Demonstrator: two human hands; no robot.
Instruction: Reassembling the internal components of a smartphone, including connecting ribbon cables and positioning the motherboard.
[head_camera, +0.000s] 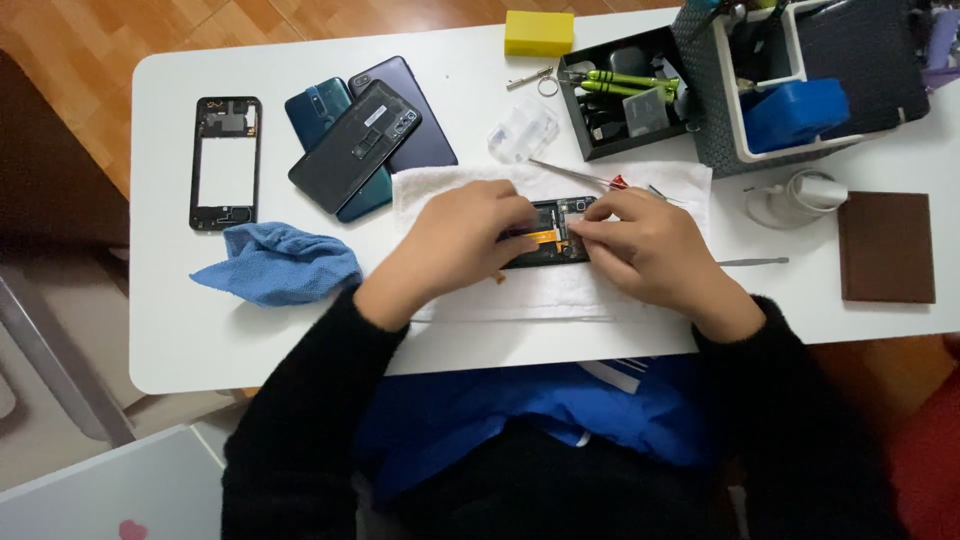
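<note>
Head cam, looking straight down: the opened phone (553, 235) lies on a white towel (560, 285) in the middle of the white table (170, 330). Left hand (462, 245) is curled over its left end, pinning it flat. Right hand (645, 245) pinches in at the right end, fingertips (583, 228) touching the board next to an orange flex strip (545, 238); can't tell whether it's gripping anything. Tweezers (575, 176) lie just above. My take: keep that left hand planted and only nudge gently near the flex, it looks easy to tear. Blue cloth (280, 262) sits off left.
</note>
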